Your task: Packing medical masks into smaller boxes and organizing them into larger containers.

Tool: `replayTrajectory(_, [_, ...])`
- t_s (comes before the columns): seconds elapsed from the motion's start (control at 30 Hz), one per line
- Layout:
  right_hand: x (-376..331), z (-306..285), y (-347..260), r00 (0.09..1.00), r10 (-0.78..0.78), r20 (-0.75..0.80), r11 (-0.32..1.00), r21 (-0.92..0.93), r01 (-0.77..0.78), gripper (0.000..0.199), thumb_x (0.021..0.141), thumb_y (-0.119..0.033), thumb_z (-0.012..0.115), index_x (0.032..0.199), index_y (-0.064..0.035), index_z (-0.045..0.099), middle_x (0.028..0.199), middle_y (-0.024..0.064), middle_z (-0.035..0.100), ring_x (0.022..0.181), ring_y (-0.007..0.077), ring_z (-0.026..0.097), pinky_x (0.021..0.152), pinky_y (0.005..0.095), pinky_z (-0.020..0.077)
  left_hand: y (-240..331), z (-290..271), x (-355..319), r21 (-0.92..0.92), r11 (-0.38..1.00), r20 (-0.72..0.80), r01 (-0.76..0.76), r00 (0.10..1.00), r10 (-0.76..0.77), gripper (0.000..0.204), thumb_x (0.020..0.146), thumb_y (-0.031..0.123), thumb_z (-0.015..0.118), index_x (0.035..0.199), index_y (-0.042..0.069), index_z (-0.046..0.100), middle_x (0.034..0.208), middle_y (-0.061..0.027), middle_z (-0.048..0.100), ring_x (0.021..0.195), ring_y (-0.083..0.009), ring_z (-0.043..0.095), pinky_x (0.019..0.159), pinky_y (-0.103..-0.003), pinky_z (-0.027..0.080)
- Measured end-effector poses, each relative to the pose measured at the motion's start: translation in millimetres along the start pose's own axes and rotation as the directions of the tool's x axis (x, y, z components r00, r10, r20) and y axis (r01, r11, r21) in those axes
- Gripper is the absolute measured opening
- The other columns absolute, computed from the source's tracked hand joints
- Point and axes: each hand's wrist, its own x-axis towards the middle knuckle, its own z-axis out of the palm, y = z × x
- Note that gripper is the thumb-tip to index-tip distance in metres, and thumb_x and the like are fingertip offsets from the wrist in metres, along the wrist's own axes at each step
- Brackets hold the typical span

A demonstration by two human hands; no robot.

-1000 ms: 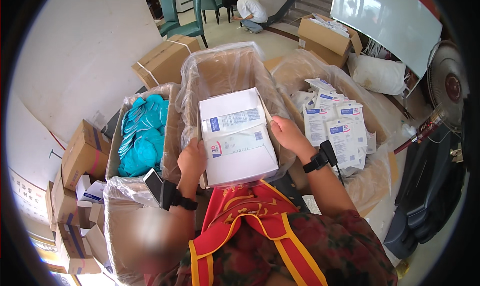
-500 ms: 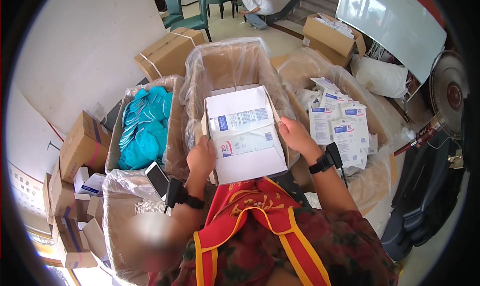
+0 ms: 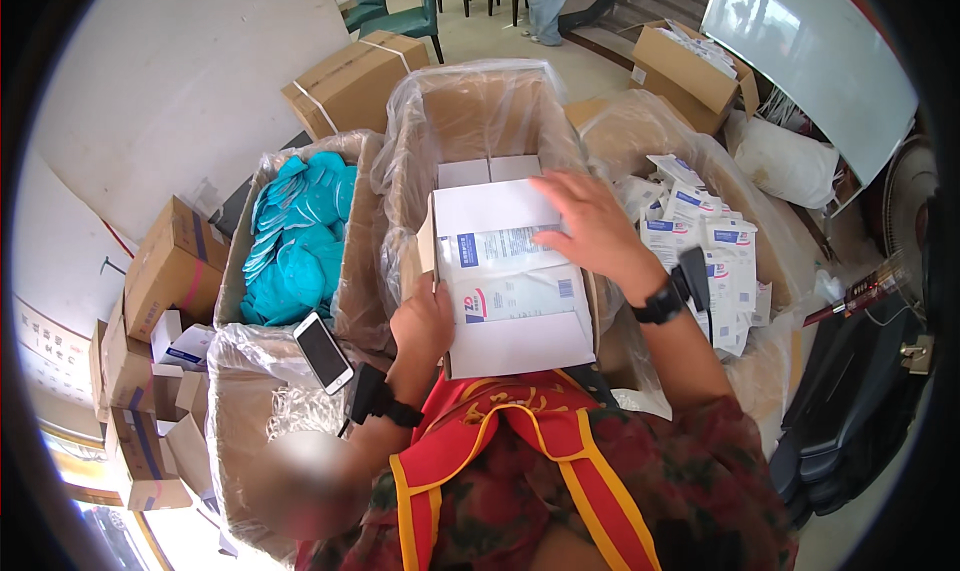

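Plastic-lined carton (image 3: 470, 111) behind; left hand (image 3: 422, 323) still gripping white box (image 3: 510, 281); right hand (image 3: 590, 226) now flat atop.

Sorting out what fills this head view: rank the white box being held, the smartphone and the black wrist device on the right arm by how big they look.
1. white box, by far the largest.
2. smartphone.
3. black wrist device, smallest, though partly hidden, so only roughly below the phone.

Beside us on the left we see a lined carton of teal gloves (image 3: 300, 236), a smartphone (image 3: 323, 352) at its near corner, sealed cardboard boxes (image 3: 172, 268) farther left, and green chairs (image 3: 405, 9) beyond.
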Motion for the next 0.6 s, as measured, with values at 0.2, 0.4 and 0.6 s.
replayTrajectory(0.2, [9.6, 46.9, 22.4, 0.982, -0.092, 0.168, 0.98, -0.16, 0.119, 0.06, 0.083, -0.028, 0.069, 0.135, -0.0072, 0.048, 0.143, 0.0176, 0.042, 0.135, 0.0333, 0.036, 0.11, 0.0437, 0.03, -6.8, 1.2, 0.4, -0.067, 0.997, 0.01, -0.032, 0.999, 0.032, 0.034, 0.095, 0.033, 0.043, 0.118, 0.01, 0.053, 0.081, -0.0258, 0.066, 0.075, -0.0448, 0.064, 0.07, -0.053, 0.049])
replayTrajectory(0.4, [47.4, 22.8, 14.8, 0.973, -0.024, 0.229, 0.994, 0.107, 0.0, 0.035, 0.089, -0.026, 0.063, 0.114, -0.0017, 0.06, 0.112, 0.0182, 0.063, 0.103, 0.0312, 0.06, 0.089, 0.039, 0.0463, -9.0, -3.9, -0.1, -0.089, 0.995, 0.03, -0.035, 0.999, 0.038, 0.033, 0.095, 0.032, 0.043, 0.118, 0.01, 0.053, 0.08, -0.0247, 0.066, 0.075, -0.0437, 0.064, 0.071, -0.053, 0.049])
replayTrajectory(0.6, [96.3, 23.6, 58.0, 0.912, 0.309, 0.268, 0.874, 0.298, -0.384, 0.036, 0.09, -0.037, 0.06, 0.105, -0.0049, 0.064, 0.096, 0.0143, 0.067, 0.088, 0.0307, 0.064, 0.077, 0.0391, 0.049, 2.3, -5.0, 1.1, -0.076, 0.993, -0.015, -0.09, 0.996, 0.089, 0.026, 0.094, 0.029, 0.047, 0.105, 0.007, 0.055, 0.072, -0.0238, 0.063, 0.069, -0.0453, 0.062, 0.064, -0.055, 0.046])
